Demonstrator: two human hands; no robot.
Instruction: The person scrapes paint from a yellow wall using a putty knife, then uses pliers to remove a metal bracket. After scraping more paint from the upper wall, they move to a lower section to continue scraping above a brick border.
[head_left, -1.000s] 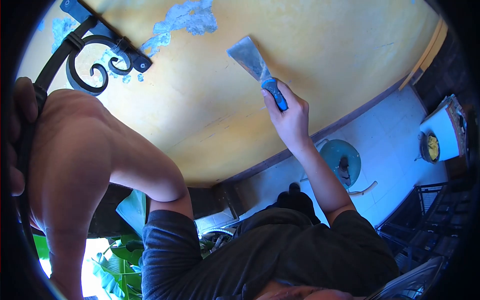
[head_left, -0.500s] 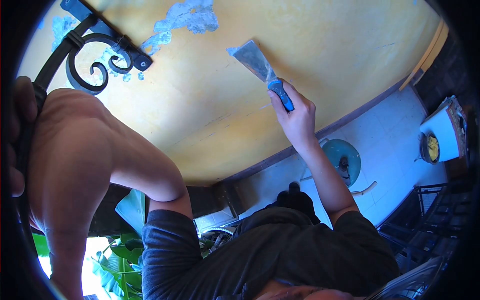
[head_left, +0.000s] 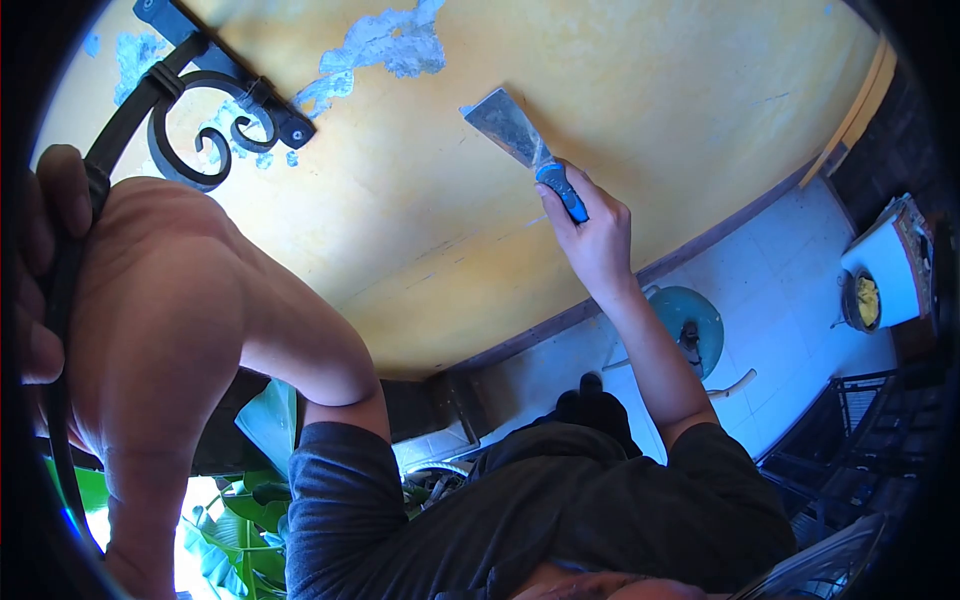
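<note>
At the far left, the fingers of my left hand (head_left: 62,215) wrap round the dark bar of a black iron scroll bracket (head_left: 128,118), which is fixed to the yellow wall (head_left: 400,200). My right hand (head_left: 598,232) grips the blue handle of a scraper (head_left: 508,128). Its metal blade lies at the wall surface, with a small pale blue spot by one corner. Bare blue-grey patches (head_left: 395,42) show in the paint between the scraper and the bracket.
Below the wall is a tiled floor (head_left: 790,270) with a round green stool (head_left: 695,325). A white cabinet (head_left: 890,265) and a dark pan with something yellow (head_left: 865,300) are at the right, above dark racks (head_left: 835,420). Green leaves (head_left: 240,530) show at lower left.
The bracket and my left hand appear slightly further right and lower in the view. The scraper stays in my right hand, its blade almost where it was.
</note>
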